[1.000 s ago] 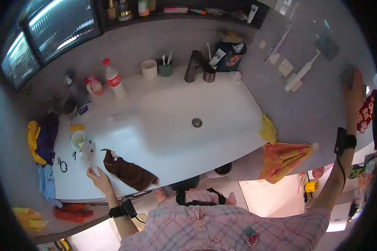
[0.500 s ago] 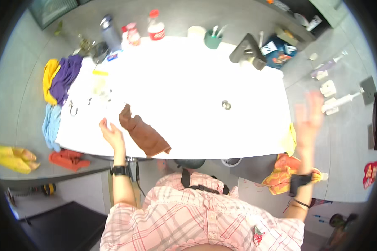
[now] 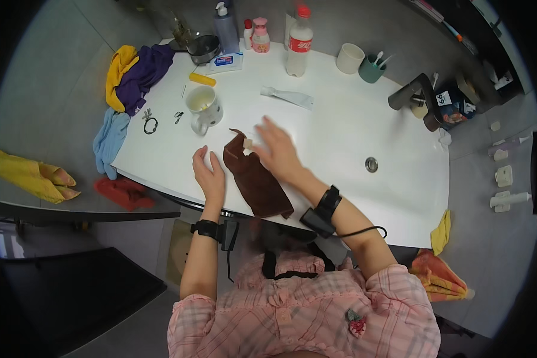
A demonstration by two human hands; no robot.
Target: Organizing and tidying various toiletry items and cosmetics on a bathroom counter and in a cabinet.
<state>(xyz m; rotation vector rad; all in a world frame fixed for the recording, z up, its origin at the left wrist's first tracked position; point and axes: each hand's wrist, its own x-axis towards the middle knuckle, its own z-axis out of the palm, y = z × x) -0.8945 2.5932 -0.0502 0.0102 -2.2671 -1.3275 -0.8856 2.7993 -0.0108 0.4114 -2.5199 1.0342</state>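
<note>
A dark brown towel (image 3: 261, 185) lies rumpled on the white countertop, its narrow end pointing away from me and its wide end at the front edge. A small beige patch (image 3: 247, 144) shows at its narrow end, perhaps a tag. My right hand (image 3: 278, 150) is just right of that end, fingers stretched out and slightly blurred, the thumb close to the patch. Whether it touches the towel I cannot tell. Left of the towel, my left hand (image 3: 209, 174) is open with nothing in it. A white mug (image 3: 204, 107) stands beyond my left hand.
A white tube (image 3: 287, 96) lies beyond my right hand, with the sink drain (image 3: 372, 164) and black faucet (image 3: 416, 98) rightward. Bottles, including a red-capped one (image 3: 299, 48), line the back. Purple cloth (image 3: 143, 77) and light blue cloth (image 3: 110, 142) lie at left, near a black hair tie (image 3: 151, 125).
My right hand has come in from the far right to the towel's narrow end. My left hand stays beside the towel. The view has shifted, and the earlier glare has gone.
</note>
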